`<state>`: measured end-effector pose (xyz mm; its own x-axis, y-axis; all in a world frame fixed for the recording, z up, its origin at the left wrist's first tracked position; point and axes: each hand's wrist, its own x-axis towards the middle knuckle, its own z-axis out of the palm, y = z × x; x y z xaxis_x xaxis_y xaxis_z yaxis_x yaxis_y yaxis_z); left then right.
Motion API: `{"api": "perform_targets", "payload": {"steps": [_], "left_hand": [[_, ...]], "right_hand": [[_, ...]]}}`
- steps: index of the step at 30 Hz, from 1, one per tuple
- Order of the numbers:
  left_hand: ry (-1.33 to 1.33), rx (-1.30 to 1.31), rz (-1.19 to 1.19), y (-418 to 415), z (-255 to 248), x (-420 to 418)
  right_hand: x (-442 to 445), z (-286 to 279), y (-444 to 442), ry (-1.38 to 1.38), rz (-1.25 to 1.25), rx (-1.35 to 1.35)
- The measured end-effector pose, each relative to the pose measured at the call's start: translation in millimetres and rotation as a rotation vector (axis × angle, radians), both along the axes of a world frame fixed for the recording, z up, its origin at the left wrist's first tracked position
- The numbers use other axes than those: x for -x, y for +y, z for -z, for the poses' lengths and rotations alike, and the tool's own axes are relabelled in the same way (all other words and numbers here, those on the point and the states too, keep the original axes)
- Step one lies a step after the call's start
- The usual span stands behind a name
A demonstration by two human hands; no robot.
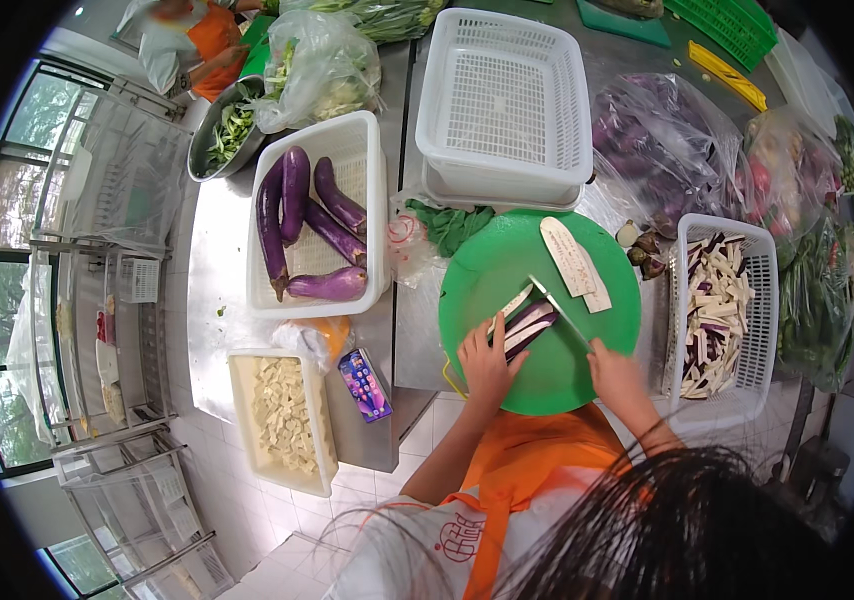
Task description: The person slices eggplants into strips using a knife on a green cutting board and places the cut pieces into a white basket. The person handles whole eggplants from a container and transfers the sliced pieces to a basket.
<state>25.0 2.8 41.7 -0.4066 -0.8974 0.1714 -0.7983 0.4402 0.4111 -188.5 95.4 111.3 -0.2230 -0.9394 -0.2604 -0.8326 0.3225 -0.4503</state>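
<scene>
My left hand presses down on several long eggplant pieces, white-fleshed with purple skin, on a round green cutting board. In my right hand is the handle of a kitchen knife. Its blade slants up and to the left across the board, at the right side of the pieces. Two pale lengthwise eggplant slices lie overlapping near the board's upper right. The handle is mostly hidden by my fingers.
A white basket of cut eggplant strips stands right of the board. To the left, a white basket holds whole eggplants. A tub of pale cubes and a smartphone sit nearer. Another person stands at the far left.
</scene>
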Motion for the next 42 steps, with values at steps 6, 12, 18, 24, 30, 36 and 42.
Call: {"api": "perform_targets", "payload": {"steps": [6, 12, 18, 24, 30, 36, 42], "left_hand": [[0.158, -0.011, -0.052, 0.8, 10.3, -6.4], [0.241, 0.036, -0.194, 0.2, 38.0, 3.0], [0.282, 0.023, -0.230, 1.6, 41.7, 5.9], [0.491, -0.005, -0.253, -1.1, 37.3, -1.1], [0.344, 0.015, -0.315, 9.3, 40.3, -9.6], [0.190, -0.036, -0.349, 5.9, 47.8, -7.9], [0.249, 0.005, 0.052, 16.3, 11.7, -24.3]], "right_hand": [[-8.3, -15.1, -0.3, -0.062, 0.012, 0.012], [-28.0, -43.9, 8.4, -0.164, -0.054, -0.106], [-43.6, 1.8, -16.5, -0.223, -0.052, -0.060], [-43.9, -7.2, -29.1, -0.193, -0.079, -0.063], [-54.0, -38.8, 6.4, -0.175, -0.135, -0.192], [-68.2, 19.7, -18.4, -0.393, -0.017, -0.072], [-46.9, 18.4, 8.1, -0.482, 0.081, 0.357]]}}
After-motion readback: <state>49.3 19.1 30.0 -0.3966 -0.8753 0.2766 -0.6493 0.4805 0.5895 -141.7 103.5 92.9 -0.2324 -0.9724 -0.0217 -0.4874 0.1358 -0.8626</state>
